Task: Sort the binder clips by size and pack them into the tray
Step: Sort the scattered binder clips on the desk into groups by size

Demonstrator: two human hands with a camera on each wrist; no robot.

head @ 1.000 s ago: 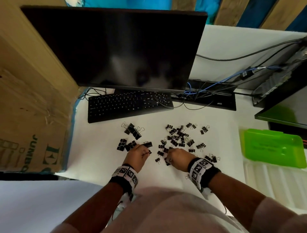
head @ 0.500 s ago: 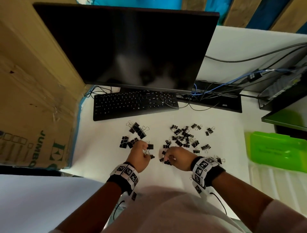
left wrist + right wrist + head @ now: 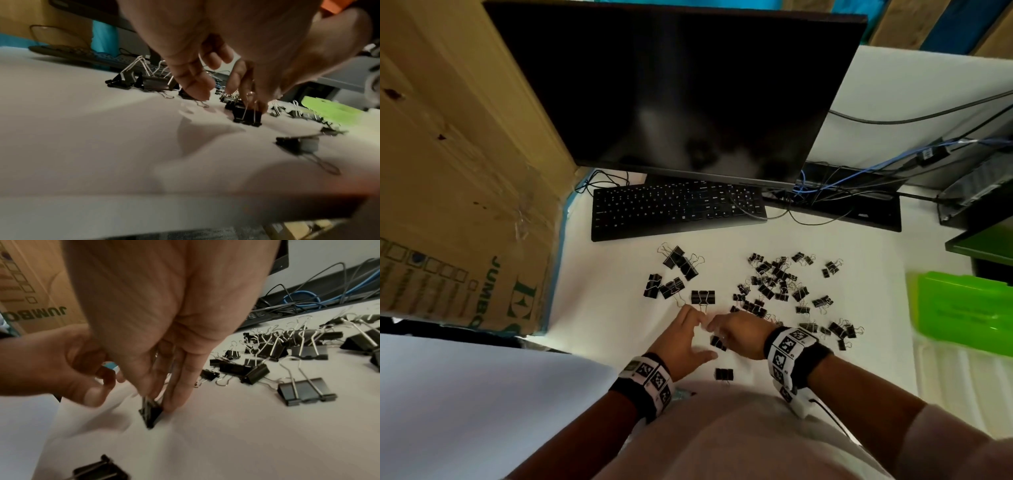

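Black binder clips lie on the white table (image 3: 619,308): a few large clips (image 3: 678,263) at the left and a pile of several small clips (image 3: 774,277) at the right. My right hand (image 3: 717,334) pinches one mid-size clip (image 3: 718,342) by its wire handles and stands it on the table (image 3: 151,412) (image 3: 247,116). My left hand (image 3: 698,337) rests just left of it with fingers relaxed and nothing in them (image 3: 96,386). Another clip (image 3: 723,374) lies close to my body. The green tray (image 3: 962,308) sits at the far right.
A black keyboard (image 3: 678,209) and a dark monitor (image 3: 671,85) stand behind the clips. A cardboard box (image 3: 465,171) walls the left side. Cables (image 3: 842,181) and equipment lie at the back right. A white ribbed tray (image 3: 962,377) sits below the green one.
My left hand has let go of a clip beside the large ones and drawn back toward my body. My right hand has moved left out of the small pile, pinching one clip.
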